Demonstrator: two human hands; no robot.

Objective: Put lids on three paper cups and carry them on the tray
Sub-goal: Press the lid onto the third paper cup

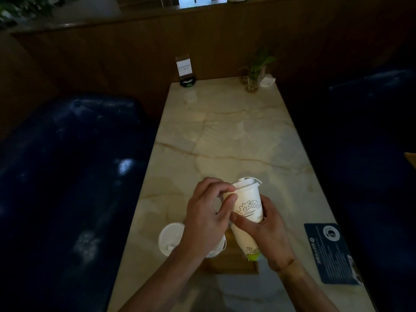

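A tall white paper cup (247, 208) with a cloud drawing and a green base is tilted above the table. My right hand (267, 235) grips its lower body. My left hand (208, 212) pinches the white lid (246, 181) at the cup's rim; the lid sits slightly askew there. Below my hands lies a brown wooden tray (234, 264). A lidded white cup (170, 239) stands at the tray's left end. Another white lid or cup top (221, 245) shows under my left wrist, mostly hidden.
The marble table (225, 140) runs away from me. At its far end stand a card holder (185, 72), a small plant in a glass (254, 75) and a crumpled tissue (267, 81). A dark blue card (332, 253) lies at the right edge. Dark blue sofas flank both sides.
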